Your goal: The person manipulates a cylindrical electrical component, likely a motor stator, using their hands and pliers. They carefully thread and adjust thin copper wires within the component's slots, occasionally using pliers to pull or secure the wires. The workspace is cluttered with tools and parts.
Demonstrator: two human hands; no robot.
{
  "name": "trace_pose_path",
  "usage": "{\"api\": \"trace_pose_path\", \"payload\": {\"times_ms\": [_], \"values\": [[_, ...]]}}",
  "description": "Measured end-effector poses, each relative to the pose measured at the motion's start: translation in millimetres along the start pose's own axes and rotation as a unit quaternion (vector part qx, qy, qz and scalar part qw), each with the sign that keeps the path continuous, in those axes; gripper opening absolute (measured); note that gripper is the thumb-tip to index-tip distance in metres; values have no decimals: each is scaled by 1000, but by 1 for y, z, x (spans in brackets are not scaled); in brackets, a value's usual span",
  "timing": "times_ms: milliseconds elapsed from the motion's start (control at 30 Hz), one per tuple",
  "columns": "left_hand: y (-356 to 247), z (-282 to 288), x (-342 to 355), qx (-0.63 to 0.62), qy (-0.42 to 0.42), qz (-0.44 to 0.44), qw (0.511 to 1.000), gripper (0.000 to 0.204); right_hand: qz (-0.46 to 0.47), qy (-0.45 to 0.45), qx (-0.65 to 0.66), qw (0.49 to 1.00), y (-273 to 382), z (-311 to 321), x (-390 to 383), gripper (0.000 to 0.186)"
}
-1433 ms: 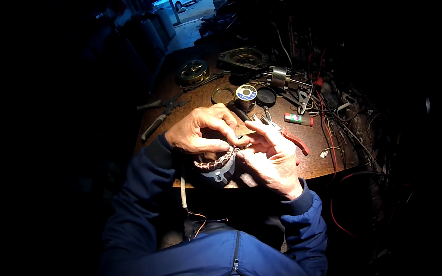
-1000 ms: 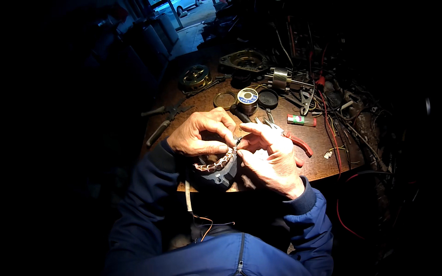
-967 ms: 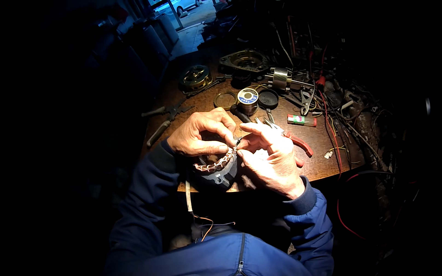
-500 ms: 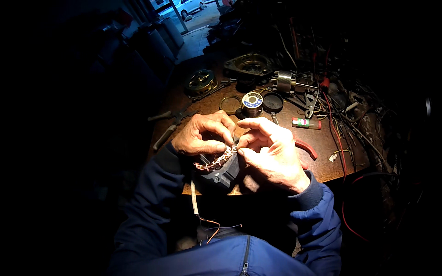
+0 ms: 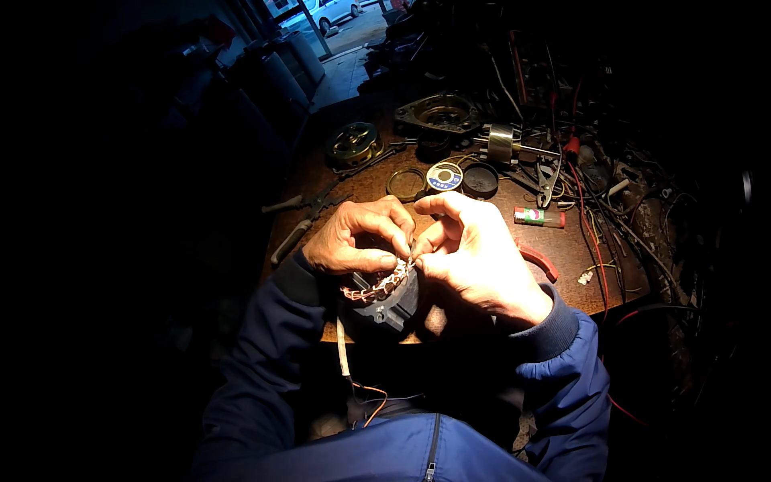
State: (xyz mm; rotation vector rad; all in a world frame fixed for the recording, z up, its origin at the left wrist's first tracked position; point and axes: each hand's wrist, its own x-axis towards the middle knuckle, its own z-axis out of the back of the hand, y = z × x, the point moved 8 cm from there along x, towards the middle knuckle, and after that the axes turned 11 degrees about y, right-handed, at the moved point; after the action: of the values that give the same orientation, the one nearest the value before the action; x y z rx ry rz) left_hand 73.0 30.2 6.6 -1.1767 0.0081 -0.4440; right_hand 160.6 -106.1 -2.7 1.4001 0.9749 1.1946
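A dark motor stator (image 5: 389, 312) sits at the table's front edge, with a laced copper winding (image 5: 373, 291) around its top. My left hand (image 5: 357, 237) curls over the far right of the winding, thumb and forefinger closed on small wires there. My right hand (image 5: 482, 261), brightly lit, meets it from the right; its thumb and a finger pinch at the same wires, with the forefinger bent above. The fine detail between the fingertips is too small to tell. A pale sleeved cable (image 5: 344, 353) hangs below the stator. Red-handled pliers (image 5: 542, 261) lie partly behind my right hand.
Behind my hands lie a solder spool (image 5: 444, 177), black cap (image 5: 480, 181), brass-coloured housing (image 5: 353, 145), metal flange (image 5: 436, 112) and cylindrical rotor (image 5: 501, 143). Long-handled pliers (image 5: 293, 241) lie left, a red-green tube (image 5: 538, 217) right, beside tangled wires (image 5: 610, 225).
The view has shifted, so the table appears lower and farther right. Both hands stay at the winding; my right hand has risen slightly, now covering more of the red-handled pliers.
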Motion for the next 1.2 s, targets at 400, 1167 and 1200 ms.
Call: {"api": "trace_pose_path", "payload": {"times_ms": [400, 1167, 1200], "values": [[-3, -1, 3, 19, -2, 1, 1000, 21, -8, -8, -89, 996, 8, 0, 3, 54], [-5, -3, 4, 7, -5, 0, 1000, 23, -32, 48, 99, 993, -9, 2, 3, 33], [-5, -3, 4, 4, -4, 2, 1000, 22, -33, 49, 99, 993, -8, 2, 3, 33]]}}
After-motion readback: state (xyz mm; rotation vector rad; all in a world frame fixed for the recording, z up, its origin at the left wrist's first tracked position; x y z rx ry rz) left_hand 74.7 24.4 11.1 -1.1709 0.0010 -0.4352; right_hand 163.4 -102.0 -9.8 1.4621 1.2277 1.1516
